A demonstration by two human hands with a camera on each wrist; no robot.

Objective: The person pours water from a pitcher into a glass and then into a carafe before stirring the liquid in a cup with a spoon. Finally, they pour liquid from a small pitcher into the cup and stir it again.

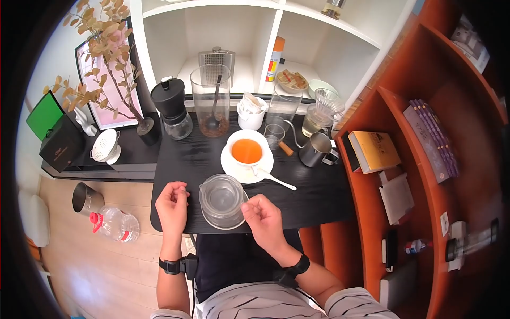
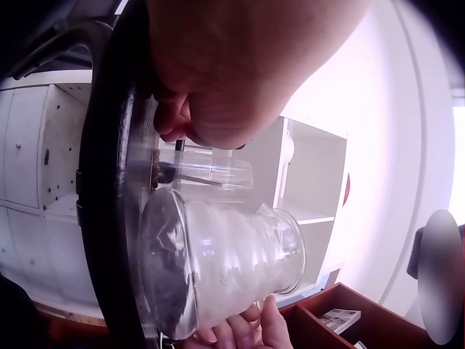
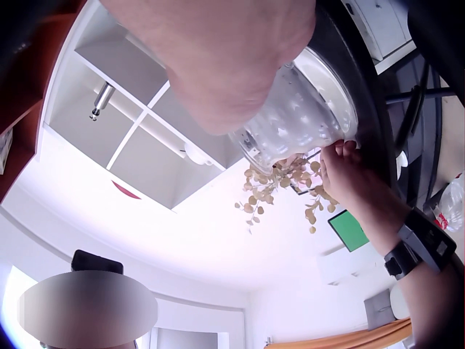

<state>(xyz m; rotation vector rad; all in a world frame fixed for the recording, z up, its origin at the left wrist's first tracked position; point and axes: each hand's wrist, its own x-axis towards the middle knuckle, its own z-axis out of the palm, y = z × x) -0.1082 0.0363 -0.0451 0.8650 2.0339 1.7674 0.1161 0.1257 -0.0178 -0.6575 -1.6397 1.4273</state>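
A clear ribbed glass pitcher [image 1: 222, 195] stands upright near the front edge of the black table, its spout toward the upper left. My right hand [image 1: 264, 219] is at its right side, thumb and fingers pinching the handle area; in the left wrist view those fingers [image 2: 236, 333] curl beside the glass [image 2: 218, 262]. To the left of the pitcher my left hand [image 1: 172, 208] rests by the table edge, fingers loosely curled, holding nothing; the right wrist view shows it [image 3: 352, 178] close to the glass [image 3: 298, 116]. Behind the pitcher, a white cup of orange-brown liquid [image 1: 247, 151] sits on a saucer [image 1: 234, 171].
A white spoon [image 1: 279, 182] lies across the saucer's right side. Along the back stand a black grinder [image 1: 169, 101], tall glass cylinder [image 1: 204, 95], white canister [image 1: 251, 118], and steel jug [image 1: 317, 149]. A wood-handled strainer [image 1: 286, 148] lies between cup and jug. Shelving [image 1: 372, 159] borders the right.
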